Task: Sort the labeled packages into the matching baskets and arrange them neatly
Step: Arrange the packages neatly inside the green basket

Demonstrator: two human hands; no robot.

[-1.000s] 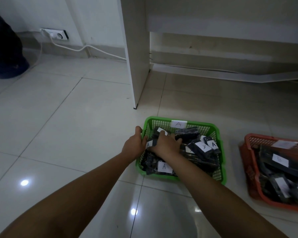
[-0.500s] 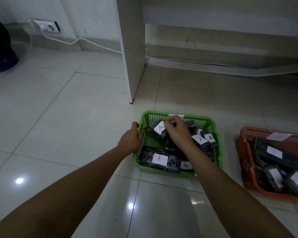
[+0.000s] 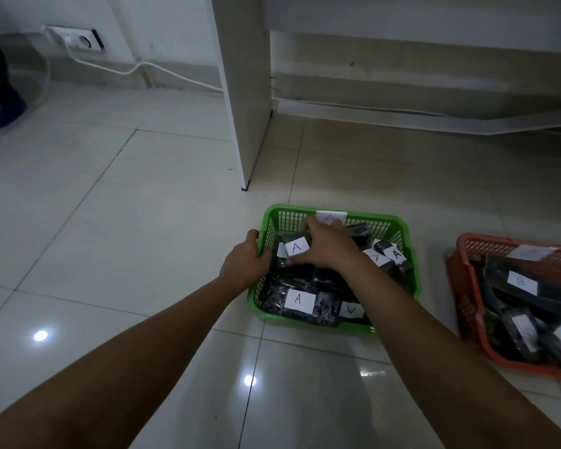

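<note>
Red basket (image 3: 460, 277) cropped (right edge)

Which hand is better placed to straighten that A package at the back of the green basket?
Right. The right hand already lies on the black A-labelled package, while the left hand grips the green plastic basket's left rim.
</note>
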